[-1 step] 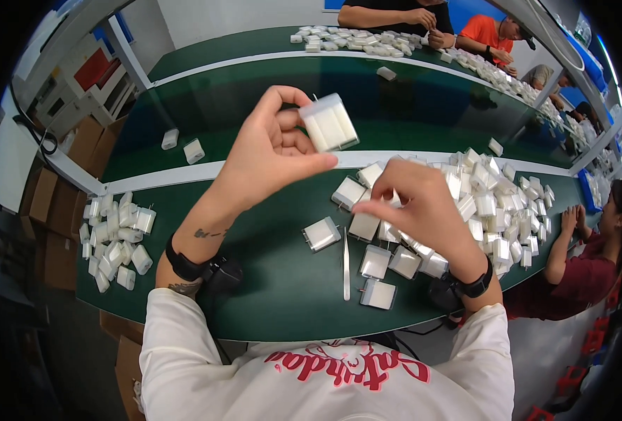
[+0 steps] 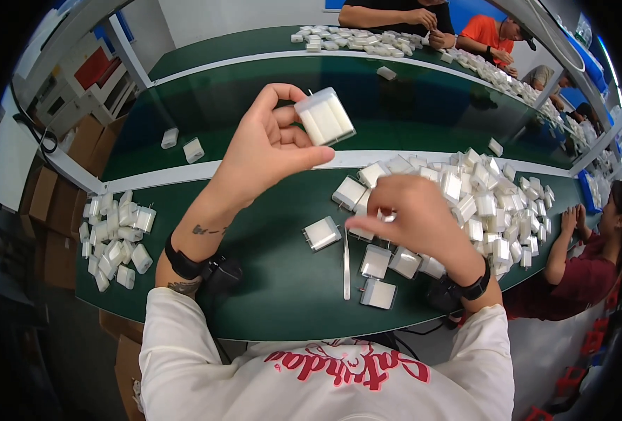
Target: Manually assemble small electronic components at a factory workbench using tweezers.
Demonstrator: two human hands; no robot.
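Co-workers (image 2: 484,31) along green benches (image 2: 276,302) show a workshop

Red lettering (image 2: 344,370) stands upside down on the white shirt (image 2: 219,386).

Blocks (image 2: 326,118) white, clear edges; desk (image 2: 276,302) dark green; strip (image 2: 160,179) white; tweezers (image 2: 346,270) silvery; shirt (image 2: 311,400) white, red lettering; wristbands (image 2: 184,264) black; cartons (image 2: 44,193) brown; co-worker's top (image 2: 570,295) maroon.
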